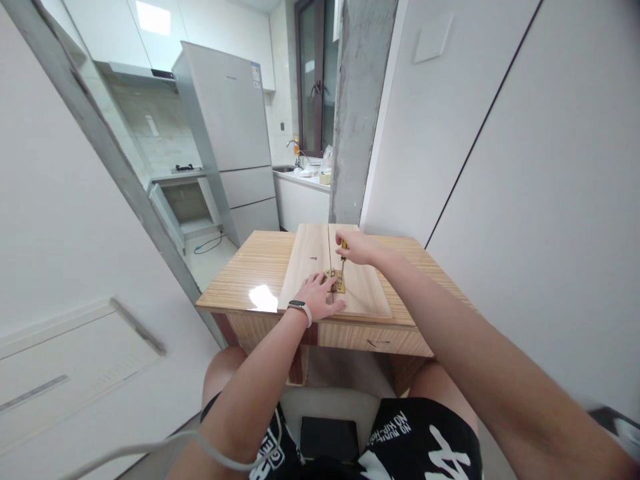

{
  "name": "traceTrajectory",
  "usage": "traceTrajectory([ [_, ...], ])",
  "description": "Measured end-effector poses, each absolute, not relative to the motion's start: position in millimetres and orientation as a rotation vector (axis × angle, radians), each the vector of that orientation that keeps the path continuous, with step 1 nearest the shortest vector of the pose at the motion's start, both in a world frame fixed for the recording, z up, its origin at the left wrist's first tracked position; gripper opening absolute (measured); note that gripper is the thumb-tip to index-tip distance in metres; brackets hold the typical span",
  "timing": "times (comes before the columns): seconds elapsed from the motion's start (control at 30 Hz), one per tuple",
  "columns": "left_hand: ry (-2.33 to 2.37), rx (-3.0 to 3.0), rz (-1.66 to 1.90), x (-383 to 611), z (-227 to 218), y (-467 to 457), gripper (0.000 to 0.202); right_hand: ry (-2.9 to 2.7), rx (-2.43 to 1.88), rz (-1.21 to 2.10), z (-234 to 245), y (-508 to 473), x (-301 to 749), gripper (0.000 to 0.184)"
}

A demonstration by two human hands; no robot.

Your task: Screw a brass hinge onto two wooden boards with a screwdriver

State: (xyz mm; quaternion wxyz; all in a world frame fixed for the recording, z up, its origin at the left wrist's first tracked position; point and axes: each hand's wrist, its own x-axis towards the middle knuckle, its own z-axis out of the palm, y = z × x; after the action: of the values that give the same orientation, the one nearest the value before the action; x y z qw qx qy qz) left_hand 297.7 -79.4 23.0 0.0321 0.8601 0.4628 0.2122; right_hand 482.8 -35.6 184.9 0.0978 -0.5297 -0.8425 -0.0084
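Observation:
My right hand is wrapped round the yellow handle of a screwdriver, its shaft pointing down at a brass hinge. The hinge lies across the seam between two pale wooden boards. Flat on the boards, with fingers spread, my left hand touches the left part of the hinge and covers some of it. A small screw lies on the left board, beyond my left hand. Whether the screwdriver tip sits in a screw is too small to tell.
The boards rest on a wooden table with a drawer facing me. Walls stand close on both sides. Behind the table are a fridge and a sink counter. A pale cable crosses near my left arm.

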Motion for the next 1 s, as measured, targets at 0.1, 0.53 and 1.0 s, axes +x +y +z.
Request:
traceTrajectory([
  [0.1,1.421,2.650,0.664,297.5,23.3,-80.2,0.082,-2.499,-1.588,-0.028,184.6,-34.0,481.5,0.009],
  [0.53,1.432,2.626,0.647,297.6,23.3,-80.0,0.083,-2.485,-1.728,0.000,187.1,-34.1,480.8,0.009],
  [1.0,1.421,2.634,0.630,297.2,23.7,-80.2,0.084,-2.490,-1.717,-0.005,187.6,-34.5,482.7,0.009],
])
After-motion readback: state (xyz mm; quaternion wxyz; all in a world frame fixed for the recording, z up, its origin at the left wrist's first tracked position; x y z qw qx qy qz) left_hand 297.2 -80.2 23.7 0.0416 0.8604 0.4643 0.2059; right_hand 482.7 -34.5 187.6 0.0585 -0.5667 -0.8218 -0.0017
